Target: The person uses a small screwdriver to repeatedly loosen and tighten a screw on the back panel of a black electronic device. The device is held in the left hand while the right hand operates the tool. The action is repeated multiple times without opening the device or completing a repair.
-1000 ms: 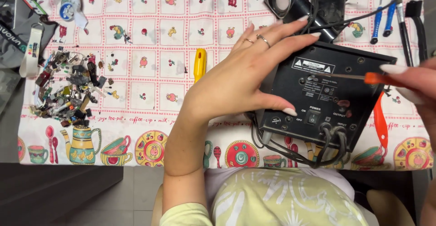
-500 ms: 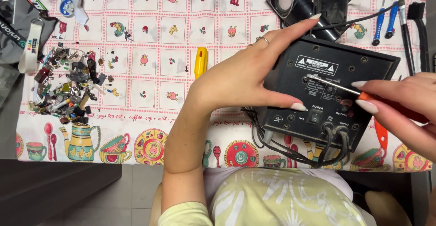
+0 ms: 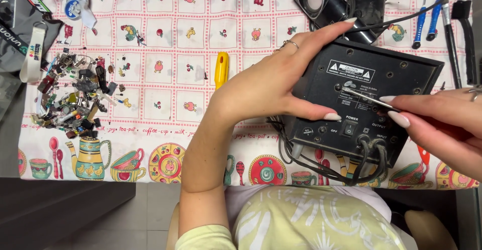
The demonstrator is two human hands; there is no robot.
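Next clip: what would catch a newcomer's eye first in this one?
Probably the black box right of centre, back panel up, with cables looping out at its near edge. The left hand lies spread over its left side, while the right hand comes in from the right with a screwdriver, tip at a screw on the panel. Next, the heap of small electronic parts at the left of the patterned cloth.

left hand (image 3: 271, 87): ring, long pale nails | right hand (image 3: 442, 124): perhaps ringed

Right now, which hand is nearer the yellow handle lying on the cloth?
Left. The left hand rests on the black box, right beside the yellow handle. The right hand is across the box.
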